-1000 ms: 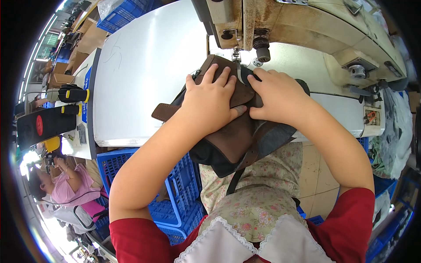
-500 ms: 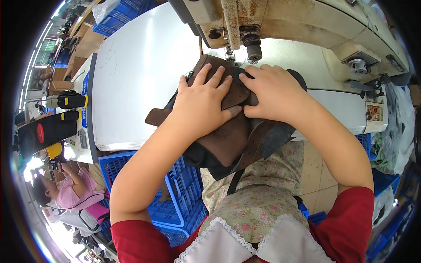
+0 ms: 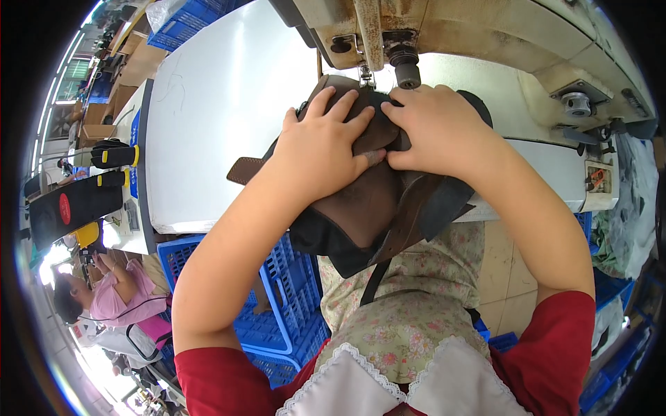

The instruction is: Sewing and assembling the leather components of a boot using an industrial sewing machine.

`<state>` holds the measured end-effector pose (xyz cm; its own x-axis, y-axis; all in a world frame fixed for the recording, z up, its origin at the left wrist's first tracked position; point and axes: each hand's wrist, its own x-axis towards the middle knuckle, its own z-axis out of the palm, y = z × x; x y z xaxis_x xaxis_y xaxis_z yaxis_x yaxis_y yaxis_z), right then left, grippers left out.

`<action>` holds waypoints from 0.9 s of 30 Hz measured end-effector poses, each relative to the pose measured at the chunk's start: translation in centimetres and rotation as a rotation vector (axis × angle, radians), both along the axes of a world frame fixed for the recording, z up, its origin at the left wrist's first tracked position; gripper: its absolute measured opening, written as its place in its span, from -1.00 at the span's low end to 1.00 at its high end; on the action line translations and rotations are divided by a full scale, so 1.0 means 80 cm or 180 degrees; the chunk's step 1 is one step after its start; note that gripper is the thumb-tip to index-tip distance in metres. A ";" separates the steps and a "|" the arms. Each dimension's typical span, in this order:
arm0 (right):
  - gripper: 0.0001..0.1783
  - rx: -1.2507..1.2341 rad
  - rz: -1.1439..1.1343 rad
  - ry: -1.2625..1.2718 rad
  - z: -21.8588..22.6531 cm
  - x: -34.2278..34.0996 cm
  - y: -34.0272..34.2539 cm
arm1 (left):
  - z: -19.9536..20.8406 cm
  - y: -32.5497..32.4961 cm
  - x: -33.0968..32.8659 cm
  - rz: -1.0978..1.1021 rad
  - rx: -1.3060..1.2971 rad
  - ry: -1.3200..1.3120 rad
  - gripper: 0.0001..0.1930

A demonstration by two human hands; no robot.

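A brown and black leather bag (image 3: 361, 211) lies bunched at the front edge of the white table, part of it hanging over my lap. Its far end sits at the presser foot (image 3: 366, 76) of a sewing machine (image 3: 472, 31). My left hand (image 3: 322, 142) rests flat on the brown leather, fingers spread. Curled over the bag's right side, my right hand (image 3: 440, 132) grips it near the presser foot. The two thumbs nearly meet. A brown strap with holes (image 3: 402, 232) hangs toward me, and a stitched tab (image 3: 244, 170) sticks out left. Leather under my palms is hidden.
The white tabletop (image 3: 208, 125) stretches left of the bag. Blue plastic crates (image 3: 277, 298) stand below its front edge. Another person in pink (image 3: 128, 295) sits far left, beside a black machine (image 3: 76, 208). Plastic-wrapped material (image 3: 635, 201) hangs at the right.
The bag and both hands have shifted slightly away from me, toward the machine. The view has also moved a little. My grip looks much the same.
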<state>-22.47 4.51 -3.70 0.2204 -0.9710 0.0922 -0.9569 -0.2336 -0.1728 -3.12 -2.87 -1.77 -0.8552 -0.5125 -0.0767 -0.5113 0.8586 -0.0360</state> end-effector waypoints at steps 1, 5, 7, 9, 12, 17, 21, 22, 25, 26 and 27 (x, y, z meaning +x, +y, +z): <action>-0.45 -0.0004 -0.0013 0.0018 0.001 -0.001 -0.001 | 0.001 -0.001 -0.002 0.0008 0.0023 -0.0027 -0.35; -0.33 0.0566 -0.0057 0.0165 0.014 0.004 -0.003 | 0.000 -0.003 -0.001 0.0018 0.0105 -0.0027 -0.34; -0.33 0.0424 -0.0066 0.0191 0.011 0.004 -0.003 | -0.001 -0.003 -0.001 0.0020 0.0089 -0.0023 -0.33; -0.43 0.0293 -0.0069 0.0166 0.008 0.005 -0.002 | -0.002 -0.003 -0.001 0.0022 0.0074 -0.0020 -0.33; -0.49 0.0201 -0.0072 0.0133 0.009 0.005 -0.004 | 0.000 -0.003 -0.002 0.0041 0.0078 -0.0028 -0.32; -0.49 0.0217 -0.0021 0.0158 0.011 0.003 -0.007 | 0.001 -0.004 -0.001 0.0037 0.0106 -0.0029 -0.32; -0.47 0.0331 -0.0047 0.0119 0.015 0.002 -0.008 | -0.001 -0.006 -0.001 0.0018 0.0123 0.0029 -0.33; -0.47 0.0319 -0.0047 0.0093 0.016 0.002 -0.009 | -0.003 -0.006 0.000 -0.0003 0.0088 0.0071 -0.33; -0.46 0.0312 0.0001 0.0173 0.018 0.002 -0.013 | -0.004 -0.009 0.002 -0.0035 0.0066 0.0139 -0.34; -0.46 0.0314 0.0003 0.0173 0.019 0.001 -0.014 | -0.005 -0.010 0.002 -0.0046 0.0075 0.0164 -0.35; -0.43 0.0465 -0.0014 0.0231 0.020 0.001 -0.016 | -0.005 -0.011 0.001 -0.0043 0.0078 0.0163 -0.35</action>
